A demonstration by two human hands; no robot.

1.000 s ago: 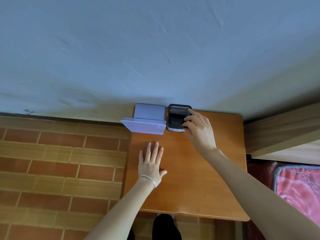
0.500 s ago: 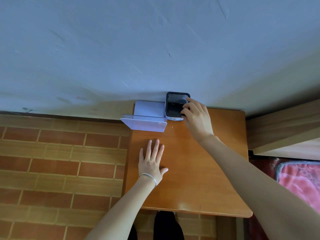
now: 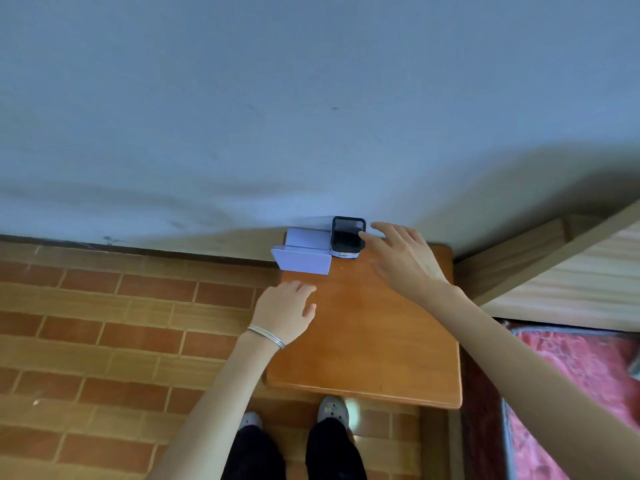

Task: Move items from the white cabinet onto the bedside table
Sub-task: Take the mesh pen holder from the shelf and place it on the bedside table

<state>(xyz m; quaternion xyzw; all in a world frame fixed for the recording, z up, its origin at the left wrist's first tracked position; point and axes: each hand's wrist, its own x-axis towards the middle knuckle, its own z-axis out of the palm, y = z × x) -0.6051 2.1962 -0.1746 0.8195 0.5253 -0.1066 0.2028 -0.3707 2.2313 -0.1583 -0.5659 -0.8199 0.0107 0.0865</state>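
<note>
Two items stand at the far edge of the tabletop (image 3: 381, 341), hard against the wall (image 3: 311, 116): a black mesh holder (image 3: 348, 237) with a pale band round its foot, and, touching its left side, a lavender stand (image 3: 304, 259) made of flat panels, whose front lip hangs past the tabletop's left edge. The white cabinet is not in view, so I judge both pieces already delivered. The right hand (image 3: 401, 261) reaches toward the holder with its grip apart, fingers straight and spread. Its index fingertip (image 3: 362, 234) lies at the holder's right wall, but I cannot tell whether it touches or stops just short. The left hand (image 3: 287, 311) rests on the tabletop near the left edge, grip slack, fingers loosely curved round nothing, a thin bracelet (image 3: 266, 336) at the wrist. The holder looks empty, and I take it to be light and stiff, though thin mesh may dent under a hard squeeze. It looks tall for its foot, so a push near the rim could tip it rather than slide it. The safer hold is thumb on one wall and fingers on the opposite wall just below the rim, or a nudge low by the band. The lavender stand seems a thin, smooth sheet, light and likely slippery, best pinched by its upright panel. With its lip overhanging, a careless knock could send it to the floor.
</note>
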